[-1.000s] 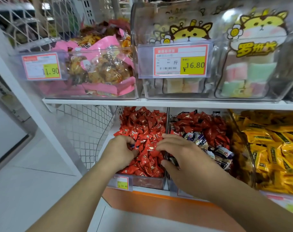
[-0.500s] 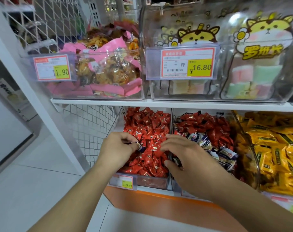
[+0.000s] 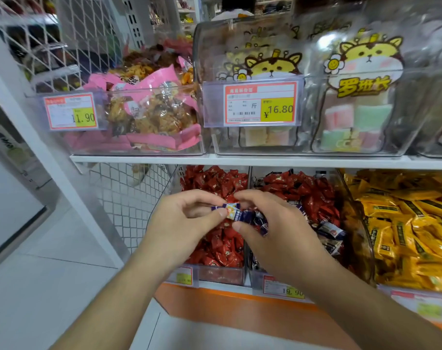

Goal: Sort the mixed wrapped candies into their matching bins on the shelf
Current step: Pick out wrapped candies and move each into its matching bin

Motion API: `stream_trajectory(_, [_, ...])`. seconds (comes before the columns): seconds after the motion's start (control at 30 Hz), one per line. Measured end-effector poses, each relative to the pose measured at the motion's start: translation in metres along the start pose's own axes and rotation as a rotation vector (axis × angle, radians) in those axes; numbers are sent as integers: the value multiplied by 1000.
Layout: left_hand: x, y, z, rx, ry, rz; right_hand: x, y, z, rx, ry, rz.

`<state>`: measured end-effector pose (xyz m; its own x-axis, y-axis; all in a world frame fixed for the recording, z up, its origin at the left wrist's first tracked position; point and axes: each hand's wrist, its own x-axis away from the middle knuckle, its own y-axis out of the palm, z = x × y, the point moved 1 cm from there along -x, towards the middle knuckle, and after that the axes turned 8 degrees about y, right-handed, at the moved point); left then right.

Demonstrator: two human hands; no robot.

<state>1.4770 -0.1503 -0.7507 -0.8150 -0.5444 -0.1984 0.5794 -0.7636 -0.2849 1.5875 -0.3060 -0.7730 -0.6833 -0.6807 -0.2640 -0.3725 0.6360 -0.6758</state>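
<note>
1. Candies come first in the head view: you hold a blue-and-white wrapped candy (image 3: 231, 210) between both hands, above the front of the red-candy bin (image 3: 221, 274) on the lower shelf (image 3: 240, 161).
2. Your left hand (image 3: 182, 221) pinches the candy's left end between thumb and curled fingers (image 3: 216, 213). Your right hand (image 3: 278, 231) has its fingers curled round the candy's right end, with what look like more blue wrappers bunched in that palm; how many, you cannot tell from here.
3. This looks like a hand-over. Let the right hand close firmly on the wrapper before the left lets go, or the piece may drop back among the red candies (image 3: 214, 183) just beneath.
4. Blue wrappers (image 3: 331, 229) lie with more red ones in the middle bin (image 3: 278, 279), just beside the bin below your hands. That is probably where this piece belongs, though the bin is itself mixed, so check the print on the wrapper against those.
5. Carry it over the divider and set it down low in the bin; do not toss it.
6. Keep clear of the yellow packets (image 3: 404, 223) in the bin to the right; they are a separate kind.
7. Mind the price tag (image 3: 283, 289) clipped at the middle bin's front edge as your wrist passes.
</note>
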Motion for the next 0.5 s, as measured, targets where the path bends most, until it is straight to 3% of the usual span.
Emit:
stream_trajectory(0.2, [4, 18, 0, 60, -36, -20, 0, -15, 6, -23, 122, 19])
stream_trajectory(0.4, [3, 28, -1, 47, -32, 27, -5, -37, 19, 164, 159, 127])
stream_trajectory(0.5, [3, 32, -2, 46, -29, 7, -4, -45, 24, 244, 239, 38])
